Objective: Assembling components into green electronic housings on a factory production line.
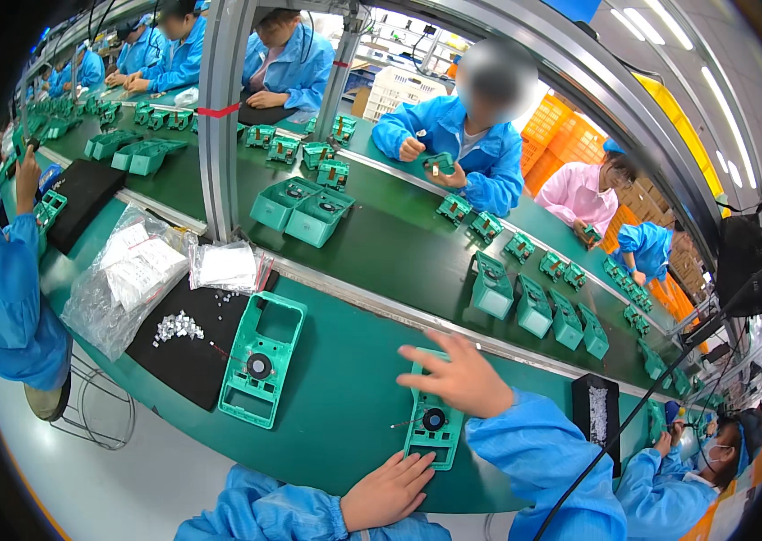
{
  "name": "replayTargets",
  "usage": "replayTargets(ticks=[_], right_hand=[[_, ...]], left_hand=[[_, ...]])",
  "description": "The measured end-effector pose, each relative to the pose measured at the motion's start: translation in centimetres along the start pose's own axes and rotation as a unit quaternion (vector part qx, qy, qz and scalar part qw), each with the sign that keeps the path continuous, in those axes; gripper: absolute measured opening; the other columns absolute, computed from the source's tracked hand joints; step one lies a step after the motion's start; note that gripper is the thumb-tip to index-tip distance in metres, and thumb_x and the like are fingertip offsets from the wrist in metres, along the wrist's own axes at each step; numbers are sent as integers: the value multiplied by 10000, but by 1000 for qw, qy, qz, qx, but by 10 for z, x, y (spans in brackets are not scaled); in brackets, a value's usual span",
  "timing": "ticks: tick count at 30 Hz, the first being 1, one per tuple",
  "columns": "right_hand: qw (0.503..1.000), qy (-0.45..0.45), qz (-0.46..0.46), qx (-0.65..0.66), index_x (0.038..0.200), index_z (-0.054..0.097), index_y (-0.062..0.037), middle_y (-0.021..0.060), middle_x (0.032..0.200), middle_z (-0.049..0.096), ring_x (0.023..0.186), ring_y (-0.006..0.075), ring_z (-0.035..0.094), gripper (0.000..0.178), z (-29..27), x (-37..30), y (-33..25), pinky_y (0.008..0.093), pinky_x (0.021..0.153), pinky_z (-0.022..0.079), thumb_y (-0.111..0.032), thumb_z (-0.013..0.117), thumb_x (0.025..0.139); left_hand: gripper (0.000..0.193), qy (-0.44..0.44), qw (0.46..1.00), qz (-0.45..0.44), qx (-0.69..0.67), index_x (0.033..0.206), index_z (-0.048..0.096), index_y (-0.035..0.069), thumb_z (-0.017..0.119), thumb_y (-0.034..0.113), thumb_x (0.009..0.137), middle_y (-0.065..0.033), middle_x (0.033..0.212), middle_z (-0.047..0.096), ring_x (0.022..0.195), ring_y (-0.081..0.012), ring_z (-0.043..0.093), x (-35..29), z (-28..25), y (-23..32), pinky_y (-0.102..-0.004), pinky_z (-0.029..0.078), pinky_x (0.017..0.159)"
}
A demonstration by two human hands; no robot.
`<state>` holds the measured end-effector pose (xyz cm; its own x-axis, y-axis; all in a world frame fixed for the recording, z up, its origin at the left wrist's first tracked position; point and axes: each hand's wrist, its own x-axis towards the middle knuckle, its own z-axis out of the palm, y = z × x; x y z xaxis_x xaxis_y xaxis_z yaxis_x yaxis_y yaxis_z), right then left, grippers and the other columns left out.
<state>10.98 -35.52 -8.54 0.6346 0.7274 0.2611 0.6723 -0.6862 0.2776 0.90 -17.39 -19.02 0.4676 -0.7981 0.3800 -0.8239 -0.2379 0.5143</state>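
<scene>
A green plastic housing (444, 442) with a round black speaker (433, 419) and thin wires lies on the bench in front of me. My left hand (388, 494) rests flat by its lower end, fingertips touching or just beside the edge. Over the upper part of this housing is my right hand (464, 379), fingers spread and nothing visible in them; whether it touches the plastic I cannot tell. To the left, a second green housing (264, 343) with its own speaker (258, 365) overlaps a black mat (205, 361).
Small white pieces (178, 329) are heaped on the mat, beside clear plastic bags (133, 270). Beyond the bench edge, a conveyor (381, 261) carries green housings (313, 212). A metal post (219, 126) rises at left. Co-workers sit opposite and both sides; a black tray (596, 415) lies right.
</scene>
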Motion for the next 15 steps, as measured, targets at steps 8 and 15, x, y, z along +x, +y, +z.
replayTargets(ticks=[8,15], right_hand=[[996,-87,8,-18,878,579,-183,-24,820,543,803,177,518,191,22,-5,48,303,729,427,-135,545,697],[893,-58,439,74,938,603,-55,138,892,615,852,349,569,217,79,1,129,436,709,458,-206,532,799]], left_hand=[[296,173,983,-58,28,966,594,50,596,115,678,-139,1155,532,979,-310,503,-33,-84,-26,-471,345,907],[370,322,882,-259,227,1031,551,7,577,38,664,-151,1179,495,993,-325,484,-94,-135,-93,-420,351,909]])
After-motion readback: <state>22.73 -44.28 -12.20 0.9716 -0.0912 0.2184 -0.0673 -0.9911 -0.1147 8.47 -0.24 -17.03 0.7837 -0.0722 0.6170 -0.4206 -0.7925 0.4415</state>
